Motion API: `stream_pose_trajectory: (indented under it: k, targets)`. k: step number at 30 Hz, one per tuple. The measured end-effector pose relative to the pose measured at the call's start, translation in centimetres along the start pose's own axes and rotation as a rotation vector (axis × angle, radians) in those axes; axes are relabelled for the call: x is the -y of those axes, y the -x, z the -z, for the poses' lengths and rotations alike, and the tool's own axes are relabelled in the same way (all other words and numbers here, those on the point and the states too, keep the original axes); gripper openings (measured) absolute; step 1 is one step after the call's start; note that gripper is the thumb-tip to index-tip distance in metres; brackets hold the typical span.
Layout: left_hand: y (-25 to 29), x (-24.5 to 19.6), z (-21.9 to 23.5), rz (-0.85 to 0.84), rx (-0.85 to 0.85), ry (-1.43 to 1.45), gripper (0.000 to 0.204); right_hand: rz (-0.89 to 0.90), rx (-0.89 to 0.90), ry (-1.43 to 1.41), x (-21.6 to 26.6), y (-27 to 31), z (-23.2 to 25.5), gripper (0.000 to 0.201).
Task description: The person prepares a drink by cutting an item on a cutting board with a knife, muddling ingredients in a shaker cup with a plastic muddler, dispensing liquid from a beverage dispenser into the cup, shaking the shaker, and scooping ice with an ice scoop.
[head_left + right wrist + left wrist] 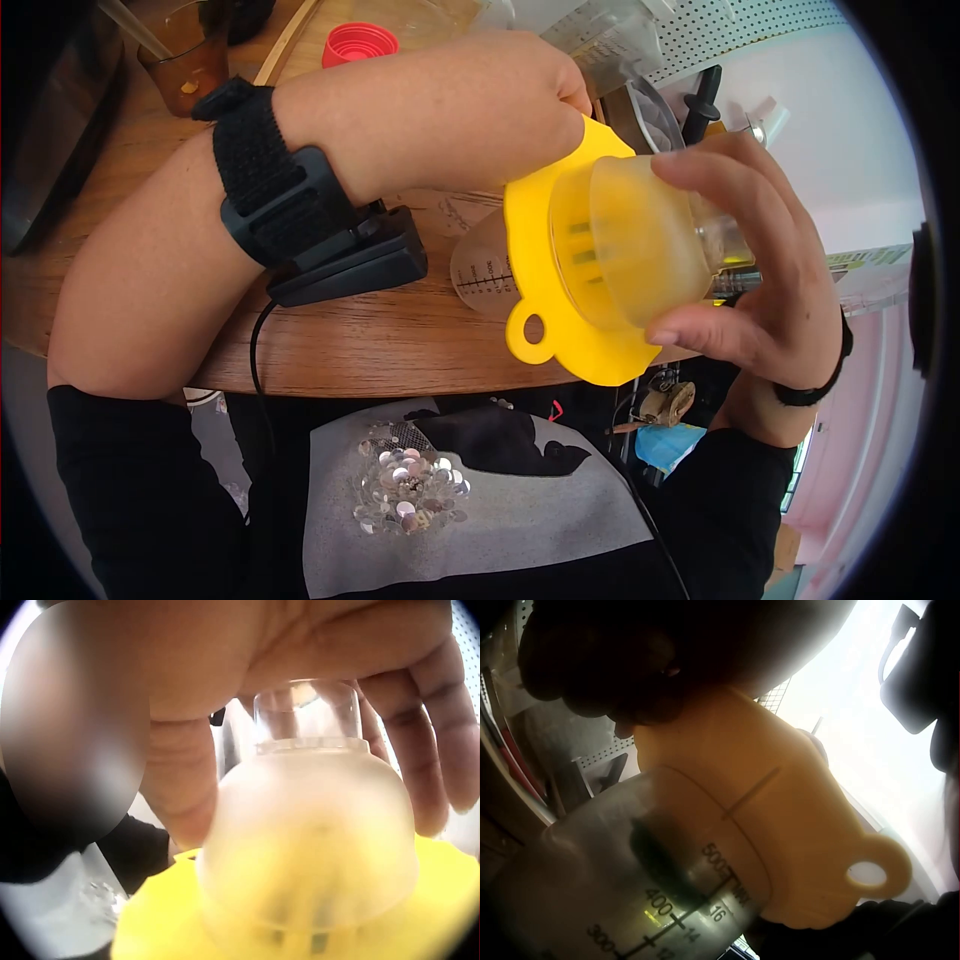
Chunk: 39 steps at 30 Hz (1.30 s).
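Wooden worktop (400,365), brown grain. Top left on it: amber see-through cup (190,80), pale stick (135,28) leaning in it. Large dark glossy object (60,130) at far left, cut off, can't identify. Red ridged round cap (360,43) near the back, right of a light wooden strip (288,42). Clear container (612,45) behind, white perforated panel (770,22) beyond; black-handled item (703,105) nearby. Below the worktop's edge: blue item (668,447), unclear. Pinkish wall (870,400) far right.

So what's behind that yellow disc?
Behind the yellow disc shows part of a clear, scale-marked container. In the head view, the disc covers the container's other end, so that can't be seen.
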<state>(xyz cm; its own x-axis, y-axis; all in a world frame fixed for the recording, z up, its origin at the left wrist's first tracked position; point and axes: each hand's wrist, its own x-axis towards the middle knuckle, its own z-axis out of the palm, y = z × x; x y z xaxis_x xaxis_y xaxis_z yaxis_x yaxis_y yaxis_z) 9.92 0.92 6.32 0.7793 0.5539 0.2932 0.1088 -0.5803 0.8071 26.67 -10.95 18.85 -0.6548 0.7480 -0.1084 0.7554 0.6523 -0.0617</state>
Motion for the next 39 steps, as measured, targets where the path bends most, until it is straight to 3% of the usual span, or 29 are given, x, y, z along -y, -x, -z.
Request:
stream_pose_trajectory:
  k: [2, 5, 6, 8, 13, 14, 16, 17, 19, 20, 22, 23, 25, 28, 30, 32, 36, 39]
  targets:
    - [0.0, -0.1, 0.0, 0.006, -0.002, -0.008, 0.029, -0.243, -0.040, 0.163, 0.8, -0.2, -0.3, 0.089]
    - [-0.2, -0.1, 0.0, 0.024, -0.005, -0.005, 0.028, -0.341, 0.016, 0.206, 0.8, -0.4, 0.0, 0.097]
    - [-0.2, -0.1, 0.0, 0.018, -0.005, -0.001, 0.028, -0.337, 0.018, 0.207, 0.5, -0.5, -0.1, 0.097]
    - [-0.2, -0.1, -0.1, 0.015, -0.008, 0.006, 0.028, 0.002, -0.192, 0.049, -0.7, -0.2, -0.2, 0.096]
    - [0.1, -0.2, 0.1, 0.017, 0.026, -0.004, 0.028, 0.123, 0.018, -0.026, -1.6, 0.4, 0.2, 0.086]
    - [0.1, 0.1, 0.0, 0.014, 0.030, -0.005, 0.028, 0.117, 0.015, -0.026, -0.9, 0.4, 0.3, 0.086]
    - [0.1, 0.6, -0.1, -0.129, -0.019, -0.144, 0.029, -0.256, 0.048, 0.144, 1.0, -0.1, 0.6, 0.089]
    - [-0.1, 0.8, -0.1, -0.131, -0.015, -0.143, 0.029, -0.261, 0.048, 0.143, 1.0, -0.3, 0.4, 0.089]
    - [-0.2, 0.4, 0.0, 0.009, 0.003, -0.012, 0.029, -0.334, 0.036, 0.213, 0.9, -0.7, 0.2, 0.092]
    - [-0.3, 0.3, 0.0, 0.010, 0.002, -0.012, 0.029, -0.333, 0.037, 0.213, 0.7, -0.7, 0.2, 0.092]
    - [-0.2, 0.2, 0.0, 0.006, 0.017, -0.006, 0.029, -0.057, -0.102, 0.161, 0.2, -0.7, 0.2, 0.087]
    - [-0.2, 0.2, 0.0, 0.006, 0.017, -0.007, 0.029, -0.056, -0.102, 0.161, -0.4, -0.5, 0.2, 0.087]
    - [-0.2, 0.2, 0.0, 0.024, 0.038, 0.045, 0.029, 0.134, -0.105, 0.035, -1.4, 0.0, 0.4, 0.081]
    - [0.1, 0.1, 0.0, 0.047, 0.044, 0.092, 0.029, 0.099, 0.010, -0.002, -1.1, 0.1, 0.1, 0.073]
    - [0.0, 0.0, -0.1, 0.064, 0.038, 0.108, 0.029, 0.034, -0.019, 0.037, -0.5, -0.1, -0.1, 0.077]
    - [-0.1, 0.1, -0.2, 0.079, 0.031, 0.122, 0.029, -0.149, -0.055, 0.171, 0.1, -0.3, -0.6, 0.085]
    - [0.0, 0.1, -0.1, 0.082, 0.031, 0.156, 0.030, -0.190, -0.085, 0.228, 0.3, -0.3, -0.3, 0.091]
    - [-0.2, 0.2, -0.2, 0.094, 0.030, 0.152, 0.029, -0.080, -0.095, 0.142, -0.4, -0.1, 0.3, 0.081]
